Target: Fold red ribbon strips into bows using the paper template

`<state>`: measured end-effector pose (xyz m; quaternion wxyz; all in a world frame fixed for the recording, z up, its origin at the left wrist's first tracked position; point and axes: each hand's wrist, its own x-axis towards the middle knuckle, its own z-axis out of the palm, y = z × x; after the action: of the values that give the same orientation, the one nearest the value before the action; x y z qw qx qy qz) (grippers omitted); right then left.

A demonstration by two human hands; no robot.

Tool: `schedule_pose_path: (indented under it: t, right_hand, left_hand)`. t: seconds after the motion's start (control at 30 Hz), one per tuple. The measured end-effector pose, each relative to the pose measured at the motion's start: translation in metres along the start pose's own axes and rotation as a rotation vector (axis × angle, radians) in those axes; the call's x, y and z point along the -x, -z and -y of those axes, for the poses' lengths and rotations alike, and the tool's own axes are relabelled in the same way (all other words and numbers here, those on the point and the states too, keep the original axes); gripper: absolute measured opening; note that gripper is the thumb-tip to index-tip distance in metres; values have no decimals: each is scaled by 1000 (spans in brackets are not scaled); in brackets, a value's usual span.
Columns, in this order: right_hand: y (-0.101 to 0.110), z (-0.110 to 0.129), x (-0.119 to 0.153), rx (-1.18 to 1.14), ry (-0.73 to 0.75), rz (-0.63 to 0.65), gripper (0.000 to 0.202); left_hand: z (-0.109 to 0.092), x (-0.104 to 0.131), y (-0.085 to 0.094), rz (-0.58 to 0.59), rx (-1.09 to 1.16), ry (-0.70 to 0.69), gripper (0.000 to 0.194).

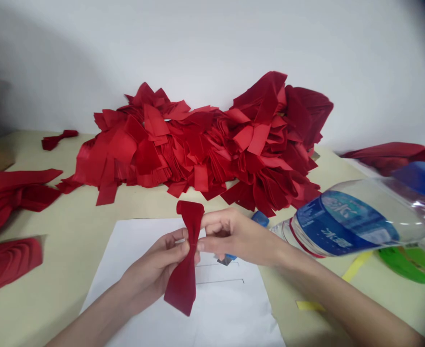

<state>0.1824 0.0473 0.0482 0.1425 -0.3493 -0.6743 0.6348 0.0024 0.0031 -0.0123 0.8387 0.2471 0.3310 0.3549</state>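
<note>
Between my hands is a dark red velvet bow, pinched narrow at its middle and held upright above a white sheet of paper. My left hand grips the bow's waist from the left, thumb in front. From the right, my right hand pinches the same narrow part, its fingers curled. Whether a thread or tie lies under the fingertips cannot be made out. Black lines are drawn on the paper, and a blue-handled tool lies partly hidden behind my right hand.
A big heap of red ribbon pieces lies against the wall. More red fabric stacks sit at left, beyond them a small finished-looking bow. At right, a large plastic bottle lies near a green-labelled item and yellow strips.
</note>
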Motion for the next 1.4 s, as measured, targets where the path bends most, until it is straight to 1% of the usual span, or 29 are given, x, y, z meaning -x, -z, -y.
schedule_pose_path:
  t: [0.13, 0.27, 0.4, 0.47, 0.53, 0.63, 0.7, 0.77, 0.83, 0.93, 1.0, 1.07, 1.13, 1.2, 1.27, 1.33, 1.4]
  right_hand:
    - [2, -3, -1, -71, -34, 30, 26]
    - [3, -5, -2, -144, -38, 44, 19]
    - [5, -7, -4, -155, -45, 29, 14]
    - [5, -9, -5, -117, -48, 14, 17]
    - [5, -11, -6, -40, -50, -12, 23]
    - [5, -14, -8, 95, -17, -60, 33]
    - [4, -16, -9, 133, 32, -71, 33]
    - [3, -19, -9, 144, 69, -79, 28]
    - [1, -21, -9, 169, 70, -92, 24]
    - [-2, -23, -8, 236, 42, -110, 22]
    - [-2, -22, -8, 256, 35, -105, 20]
    - [2, -18, -8, 250, 35, -88, 16]
    - [8, -16, -7, 271, 20, -55, 17]
    - [16, -16, -6, 317, -7, -44, 22]
    - [24, -19, -3, 377, -33, -64, 27]
    - [30, -22, 3, 493, -57, -104, 19]
    - [35, -21, 10, 671, -81, -122, 4]
  left_hand:
    - [0, 0, -1, 37, 6, 9, 17]
    - [-2, 1, -7, 17, -8, -22, 16]
    - [-4, 3, -10, -71, -69, -40, 14]
    - [-5, 3, -10, -106, -113, -95, 13]
    - [-8, 4, -11, -145, -196, -185, 12]
    - [-12, 5, -13, -286, -367, -251, 6]
    - [-14, 6, -14, -348, -425, -264, 9]
    - [-15, 6, -16, -331, -434, -282, 11]
    - [-15, 5, -16, -318, -459, -280, 10]
    - [-15, 3, -15, -351, -524, -229, 5]
    - [-15, 3, -14, -327, -500, -196, 7]
    - [-16, 3, -14, -256, -421, -163, 11]
    - [-17, 4, -13, -219, -349, -139, 13]
    - [-19, 5, -12, -225, -330, -131, 12]
    - [-20, 4, -10, -235, -336, -126, 13]
    - [-20, 3, -8, -232, -340, -117, 15]
    - [-20, 2, -7, -224, -340, -103, 15]
